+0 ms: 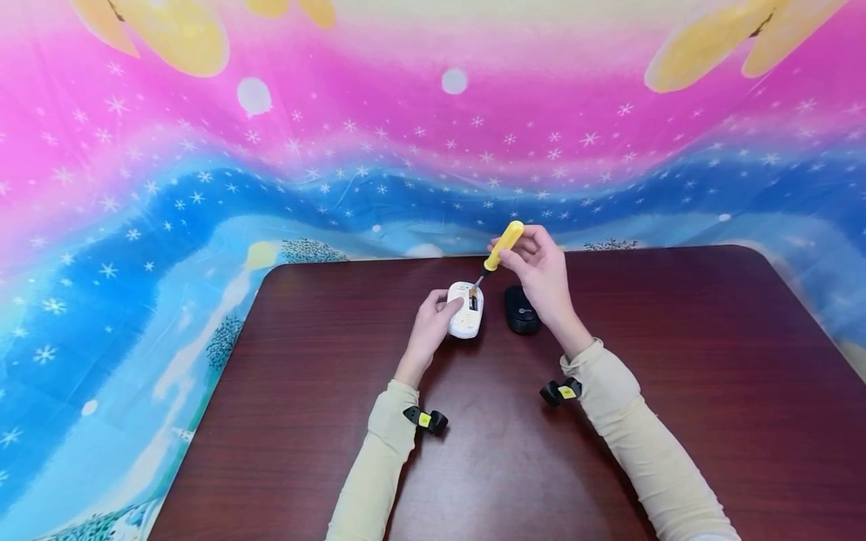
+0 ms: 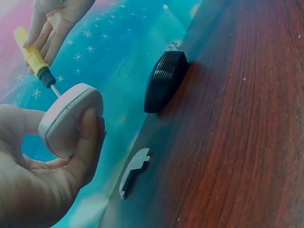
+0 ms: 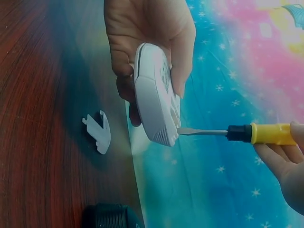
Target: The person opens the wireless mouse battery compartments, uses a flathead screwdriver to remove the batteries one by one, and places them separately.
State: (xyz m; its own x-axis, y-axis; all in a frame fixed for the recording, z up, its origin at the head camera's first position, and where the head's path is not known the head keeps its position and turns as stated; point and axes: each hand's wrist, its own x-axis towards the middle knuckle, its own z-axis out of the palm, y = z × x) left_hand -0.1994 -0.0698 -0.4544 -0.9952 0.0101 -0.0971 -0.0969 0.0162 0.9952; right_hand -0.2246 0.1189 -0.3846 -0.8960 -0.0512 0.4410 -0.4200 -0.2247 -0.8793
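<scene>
A white computer mouse (image 1: 464, 326) is held up above the table in my left hand (image 1: 428, 330), its underside towards the head view. The thumb lies across that underside beside the uncovered battery compartment, where a battery (image 1: 473, 303) shows. My right hand (image 1: 543, 274) grips a screwdriver (image 1: 505, 244) by its yellow handle. The flat metal blade (image 3: 202, 132) reaches the compartment's edge; whether it touches the battery is hidden. On the table below, a loose white battery cover (image 3: 99, 133) lies in the wrist views.
A black mouse-shaped thing (image 1: 521, 312) with ridged sides stands on the dark wooden table (image 1: 304, 391), right of the white mouse. Behind the table hangs a colourful cloth (image 1: 379, 150). Black cameras (image 1: 433, 421) are strapped at both wrists.
</scene>
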